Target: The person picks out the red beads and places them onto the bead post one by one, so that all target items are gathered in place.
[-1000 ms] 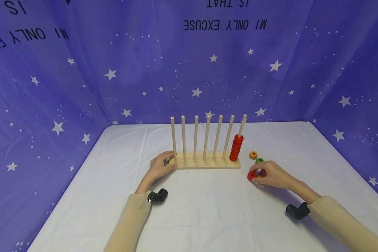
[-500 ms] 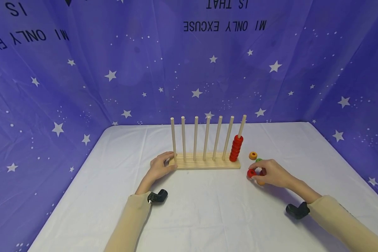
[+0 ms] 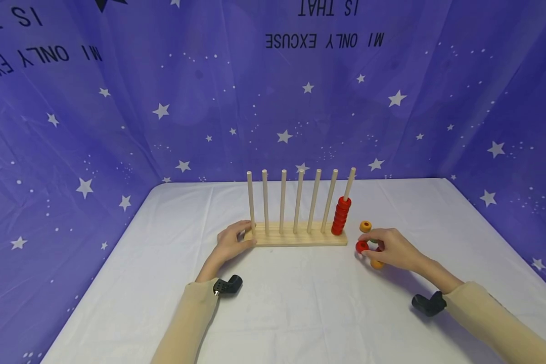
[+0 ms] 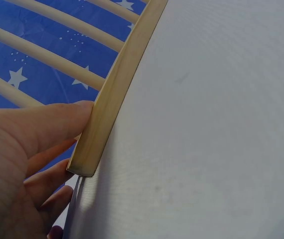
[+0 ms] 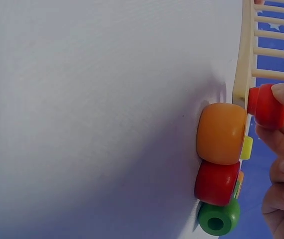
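Note:
A wooden peg rack with several upright dowels stands mid-table. My left hand grips its left end, thumb on the front edge and fingers reaching behind, as the left wrist view confirms. On the rightmost dowel sits a stack of red beads, leaving the dowel's top bare. My right hand pinches a red bead between thumb and fingers, to the right of the rack. Below that hand lie an orange bead, another red bead and a green bead, partly hidden in the head view.
Behind the right hand lies a further orange bead, near the rack's right end. A yellow bead peeks out in the right wrist view. White cloth covers the table, and a purple starry curtain hangs around it.
The right hand has lifted the pinched red bead slightly, up and a little left, uncovering more of the orange bead below. The left hand keeps its place on the rack.

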Action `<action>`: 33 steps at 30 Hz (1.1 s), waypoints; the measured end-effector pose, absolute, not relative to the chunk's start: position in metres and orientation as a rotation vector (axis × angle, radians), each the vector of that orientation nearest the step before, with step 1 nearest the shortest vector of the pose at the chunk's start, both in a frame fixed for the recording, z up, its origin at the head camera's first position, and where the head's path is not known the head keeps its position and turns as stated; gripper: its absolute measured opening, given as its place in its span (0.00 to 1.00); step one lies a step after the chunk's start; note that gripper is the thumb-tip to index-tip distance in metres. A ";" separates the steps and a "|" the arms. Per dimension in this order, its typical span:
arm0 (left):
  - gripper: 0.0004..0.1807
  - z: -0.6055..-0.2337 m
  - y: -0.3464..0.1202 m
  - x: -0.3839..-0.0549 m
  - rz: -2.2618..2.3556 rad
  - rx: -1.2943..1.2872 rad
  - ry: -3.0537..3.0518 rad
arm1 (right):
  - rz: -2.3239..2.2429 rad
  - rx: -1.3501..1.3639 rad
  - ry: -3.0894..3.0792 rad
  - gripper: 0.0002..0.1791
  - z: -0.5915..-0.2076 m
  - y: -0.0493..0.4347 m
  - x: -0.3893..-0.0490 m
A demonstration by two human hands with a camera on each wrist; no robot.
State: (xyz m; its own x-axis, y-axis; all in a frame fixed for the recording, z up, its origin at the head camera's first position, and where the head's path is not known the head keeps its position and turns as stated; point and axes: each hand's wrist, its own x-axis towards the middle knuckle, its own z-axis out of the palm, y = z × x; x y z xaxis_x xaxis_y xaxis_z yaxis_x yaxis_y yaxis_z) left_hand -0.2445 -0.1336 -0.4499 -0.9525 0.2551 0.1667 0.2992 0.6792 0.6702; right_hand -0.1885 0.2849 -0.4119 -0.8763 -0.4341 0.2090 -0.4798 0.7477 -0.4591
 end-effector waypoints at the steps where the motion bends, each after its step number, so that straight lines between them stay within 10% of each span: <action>1: 0.27 -0.450 -0.134 -0.244 -1.141 -0.467 -2.825 | 0.788 0.746 -2.853 0.13 -0.411 0.285 -0.189; 33: 0.26 -0.448 -0.133 -0.243 -1.158 -0.458 -2.827 | 0.730 0.779 -2.635 0.14 -0.396 0.282 -0.199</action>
